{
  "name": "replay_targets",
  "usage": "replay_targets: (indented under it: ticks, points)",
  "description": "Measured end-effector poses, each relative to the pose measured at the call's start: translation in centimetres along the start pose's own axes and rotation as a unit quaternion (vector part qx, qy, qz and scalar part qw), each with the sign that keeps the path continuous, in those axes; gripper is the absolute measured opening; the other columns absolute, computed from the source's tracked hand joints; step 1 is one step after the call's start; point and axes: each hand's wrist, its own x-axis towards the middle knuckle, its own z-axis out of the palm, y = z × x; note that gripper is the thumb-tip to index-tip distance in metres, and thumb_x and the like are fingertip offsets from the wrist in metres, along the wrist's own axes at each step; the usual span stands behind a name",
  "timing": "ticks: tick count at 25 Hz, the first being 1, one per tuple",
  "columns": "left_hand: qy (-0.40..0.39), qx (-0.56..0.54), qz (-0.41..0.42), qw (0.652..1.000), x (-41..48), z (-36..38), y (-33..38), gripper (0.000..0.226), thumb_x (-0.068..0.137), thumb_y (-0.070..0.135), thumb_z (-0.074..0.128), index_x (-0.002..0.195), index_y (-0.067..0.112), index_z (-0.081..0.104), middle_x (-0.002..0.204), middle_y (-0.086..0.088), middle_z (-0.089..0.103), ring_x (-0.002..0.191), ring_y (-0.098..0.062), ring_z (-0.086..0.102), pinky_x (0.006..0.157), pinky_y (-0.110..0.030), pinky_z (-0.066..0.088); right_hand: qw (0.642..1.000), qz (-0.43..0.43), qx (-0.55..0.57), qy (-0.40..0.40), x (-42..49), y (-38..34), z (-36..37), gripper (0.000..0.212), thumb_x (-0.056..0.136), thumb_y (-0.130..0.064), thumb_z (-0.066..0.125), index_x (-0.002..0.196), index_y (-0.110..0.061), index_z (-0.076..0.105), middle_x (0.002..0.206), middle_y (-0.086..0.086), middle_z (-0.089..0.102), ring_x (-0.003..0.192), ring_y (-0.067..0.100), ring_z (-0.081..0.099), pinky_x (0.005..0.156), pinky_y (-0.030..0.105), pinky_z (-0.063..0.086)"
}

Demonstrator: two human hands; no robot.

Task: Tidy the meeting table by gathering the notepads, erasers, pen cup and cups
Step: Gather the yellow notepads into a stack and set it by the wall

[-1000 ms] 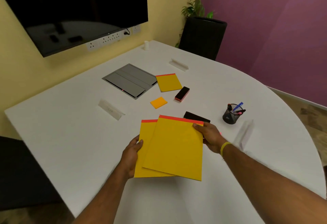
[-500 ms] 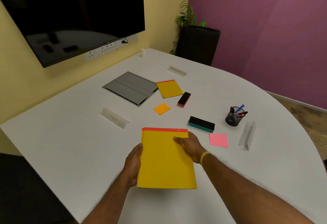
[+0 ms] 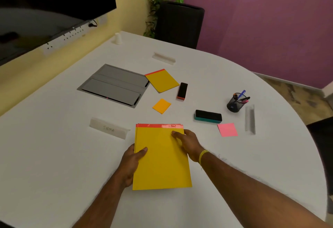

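Observation:
Two large yellow notepads (image 3: 162, 164) with red top strips lie stacked and squared on the white table (image 3: 54, 155) in front of me. My left hand (image 3: 132, 162) grips the stack's left edge, thumb on top. My right hand (image 3: 188, 144) presses on its upper right part. Farther off lie a smaller yellow notepad (image 3: 162, 80), an orange sticky pad (image 3: 161, 106), a pink sticky pad (image 3: 227, 129), a black and red eraser (image 3: 182, 90) and a black and teal eraser (image 3: 208, 116). A black mesh pen cup (image 3: 235, 102) stands at the right.
A grey floor-box lid (image 3: 113, 85) is set into the table. Name plates stand at the left (image 3: 109, 130), far side (image 3: 163, 58) and right (image 3: 250, 119). A small white object (image 3: 117, 38) is near the wall. A black chair (image 3: 180, 22) and a plant stand behind the table.
The two large notepads, fanned apart a second ago, are now aligned in one stack and lowered onto the table. My right hand slid onto the top sheet.

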Motion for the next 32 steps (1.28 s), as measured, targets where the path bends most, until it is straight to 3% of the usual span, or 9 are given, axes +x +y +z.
replay_targets:
  ticks: [4, 8, 14, 19, 22, 24, 28, 32]
  points:
    - [0.02, -0.03, -0.012, 0.999, 3.9, -1.0, 0.5, 0.029, 0.097, 0.018, 0.056, 0.125, 0.02, 0.058, 0.12, -0.012, 0.068, 0.103, -0.035, 0.066, 0.083, -0.051, 0.055, 0.999, 0.026, -0.028, -0.014, 3.1, 0.1, -1.1, 0.041, 0.098, -0.045, 0.052, 0.121, -0.01, 0.057, 0.108, 0.012, 0.067, 0.092, 0.027, 0.067, 0.075, 0.036, 0.057]
    - [0.047, -0.039, -0.015, 0.998, 7.7, -1.5, 2.2, 0.027, 0.098, 0.017, 0.054, 0.124, 0.019, 0.057, 0.119, -0.013, 0.067, 0.096, -0.031, 0.066, 0.075, -0.042, 0.054, 0.998, 0.045, -0.05, 0.009, 7.3, 0.9, -2.8, 0.032, 0.099, -0.037, 0.055, 0.11, -0.007, 0.061, 0.095, 0.015, 0.071, 0.074, 0.022, 0.067, 0.07, 0.032, 0.056]
    - [0.072, -0.022, -0.013, 0.997, 16.0, -1.9, 5.5, 0.035, 0.1, 0.018, 0.05, 0.135, 0.011, 0.052, 0.126, -0.018, 0.062, 0.105, -0.037, 0.062, 0.085, -0.05, 0.051, 0.994, 0.029, -0.097, 0.034, 16.3, -0.8, -3.1, 0.024, 0.097, -0.032, 0.061, 0.1, -0.008, 0.064, 0.092, 0.013, 0.072, 0.069, 0.019, 0.067, 0.067, 0.03, 0.054]
    - [0.085, -0.02, 0.002, 0.996, 23.2, -2.8, 8.8, 0.03, 0.101, 0.021, 0.048, 0.13, 0.013, 0.054, 0.12, -0.015, 0.063, 0.091, -0.031, 0.064, 0.068, -0.038, 0.051, 0.986, -0.045, -0.154, 0.049, 25.4, -5.4, -1.2, 0.02, 0.096, -0.023, 0.063, 0.1, -0.004, 0.066, 0.091, 0.015, 0.072, 0.069, 0.018, 0.066, 0.066, 0.029, 0.053]
    - [0.091, -0.021, 0.011, 0.996, 27.4, -3.3, 10.1, 0.031, 0.101, 0.022, 0.049, 0.13, 0.015, 0.054, 0.119, -0.013, 0.063, 0.091, -0.031, 0.065, 0.071, -0.04, 0.052, 0.971, -0.106, -0.204, 0.064, 31.5, -8.3, 0.3, 0.017, 0.093, -0.02, 0.067, 0.099, -0.005, 0.067, 0.095, 0.014, 0.07, 0.082, 0.021, 0.066, 0.075, 0.033, 0.054]
    - [0.094, -0.02, 0.015, 0.995, 30.0, -3.8, 10.6, 0.033, 0.101, 0.022, 0.049, 0.133, 0.016, 0.053, 0.123, -0.013, 0.063, 0.1, -0.034, 0.063, 0.078, -0.046, 0.051, 0.955, -0.127, -0.258, 0.077, 35.5, -9.8, 1.1, 0.028, 0.091, -0.025, 0.069, 0.11, -0.005, 0.064, 0.106, 0.014, 0.067, 0.098, 0.025, 0.063, 0.09, 0.035, 0.051]
    - [0.106, -0.024, 0.023, 0.994, 33.6, -5.0, 11.2, 0.031, 0.101, 0.023, 0.05, 0.131, 0.018, 0.053, 0.124, -0.013, 0.062, 0.103, -0.035, 0.061, 0.08, -0.047, 0.05, 0.919, -0.115, -0.366, 0.088, 41.9, -11.4, 2.3, 0.065, 0.085, -0.038, 0.074, 0.136, -0.008, 0.047, 0.135, 0.015, 0.051, 0.124, 0.031, 0.051, 0.098, 0.034, 0.04]
    - [0.126, -0.045, 0.023, 0.991, 36.6, -6.5, 11.0, 0.036, 0.1, 0.025, 0.05, 0.136, 0.018, 0.051, 0.125, -0.012, 0.062, 0.104, -0.035, 0.062, 0.076, -0.045, 0.051, 0.879, -0.108, -0.439, 0.151, 47.1, -12.6, 2.6, 0.095, 0.073, -0.059, 0.077, 0.144, -0.009, 0.035, 0.14, 0.018, 0.042, 0.13, 0.037, 0.042, 0.104, 0.047, 0.039]
